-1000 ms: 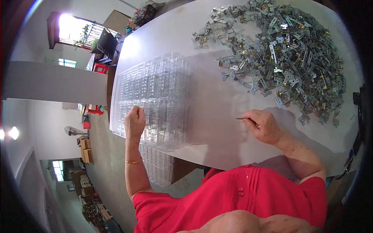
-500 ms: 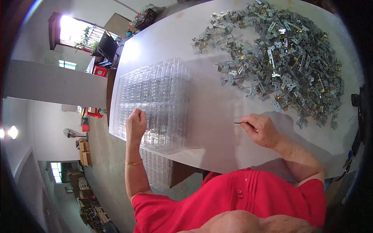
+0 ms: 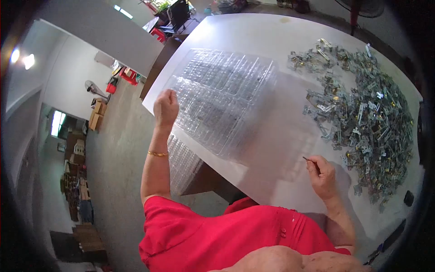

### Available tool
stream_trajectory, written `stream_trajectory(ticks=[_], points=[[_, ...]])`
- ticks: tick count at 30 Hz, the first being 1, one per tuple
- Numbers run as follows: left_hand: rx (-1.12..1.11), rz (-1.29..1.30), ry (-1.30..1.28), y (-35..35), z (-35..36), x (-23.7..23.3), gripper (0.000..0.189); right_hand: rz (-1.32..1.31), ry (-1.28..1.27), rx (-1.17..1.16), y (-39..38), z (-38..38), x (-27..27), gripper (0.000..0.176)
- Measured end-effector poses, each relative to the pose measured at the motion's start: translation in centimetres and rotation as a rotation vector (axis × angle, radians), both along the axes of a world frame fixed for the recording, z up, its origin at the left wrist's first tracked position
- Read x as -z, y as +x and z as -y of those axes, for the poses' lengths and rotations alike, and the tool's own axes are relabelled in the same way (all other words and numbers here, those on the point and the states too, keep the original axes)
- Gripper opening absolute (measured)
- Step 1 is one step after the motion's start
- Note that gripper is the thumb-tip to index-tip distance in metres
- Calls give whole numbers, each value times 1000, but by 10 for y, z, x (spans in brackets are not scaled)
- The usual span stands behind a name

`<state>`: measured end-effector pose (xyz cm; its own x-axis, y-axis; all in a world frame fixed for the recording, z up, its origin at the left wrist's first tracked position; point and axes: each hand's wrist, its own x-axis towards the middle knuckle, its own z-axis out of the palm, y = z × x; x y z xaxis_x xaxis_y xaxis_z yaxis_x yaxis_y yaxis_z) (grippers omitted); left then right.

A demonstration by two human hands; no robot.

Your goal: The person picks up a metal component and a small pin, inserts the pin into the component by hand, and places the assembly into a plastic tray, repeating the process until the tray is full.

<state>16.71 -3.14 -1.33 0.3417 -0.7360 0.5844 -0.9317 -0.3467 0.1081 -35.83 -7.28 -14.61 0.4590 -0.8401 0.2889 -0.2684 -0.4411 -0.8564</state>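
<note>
My left hand [image 3: 166, 108] is closed at the near left edge of a stack of clear plastic trays [image 3: 213, 102] with rows of moulded pockets. What its fingers hold, if anything, is hidden. My right hand [image 3: 322, 177] pinches a thin dark rod [image 3: 306, 158], whose tip sticks out to the left of the fingertips. This hand hovers over the white table [image 3: 267, 177], between the trays and a large heap of small metal parts [image 3: 371, 118]. The heap mixes flat silvery brackets with some brass-coloured pieces.
Below the table's near edge, more clear trays [image 3: 183, 163] sit beside a brown cardboard box [image 3: 206, 177]. A dark tool [image 3: 385, 245] lies at the table's right edge, with a small black object [image 3: 408, 198] above it. A fan [image 3: 95, 88] stands across the floor.
My view has tilted and swung, so table and trays appear rotated. The left hand now sits at the trays' edge rather than in front of their pockets. My right hand still pinches the rod.
</note>
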Motion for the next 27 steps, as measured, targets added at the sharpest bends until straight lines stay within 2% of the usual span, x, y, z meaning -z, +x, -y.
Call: stream_trajectory(ticks=[2, 6, 7, 10, 11, 14, 17, 20, 27], points=[[-121, 63, -112, 34, -14, 2, 22, -2, 11, 4, 1, -1, -1, 7], [-304, 25, -149, 101, -39, 18, 23, 6, 24, 17, 3, -2, 0, 6], [-363, -31, -71, 131, -46, 30, 29, 2, 21, 21, 4, -3, 0, 5], [-352, -471, -167, 179, -56, 59, 37, -22, -26, 16, 4, -2, 1, 6], [-400, -633, -134, 188, -58, 63, 45, -30, -16, 17, 4, -3, 0, 6], [-452, -807, -237, 162, -51, 56, 45, -48, 5, 24, 4, -3, -1, 7], [-394, -1034, -276, 174, -47, 66, 42, -63, 10, 26, 3, -3, -1, 7], [-325, -1135, -237, 181, -46, 70, 39, -74, 2, 30, 4, -4, -3, 7], [-357, -1063, -203, 186, -43, 71, 41, -71, -13, 24, 4, -2, 0, 8]])
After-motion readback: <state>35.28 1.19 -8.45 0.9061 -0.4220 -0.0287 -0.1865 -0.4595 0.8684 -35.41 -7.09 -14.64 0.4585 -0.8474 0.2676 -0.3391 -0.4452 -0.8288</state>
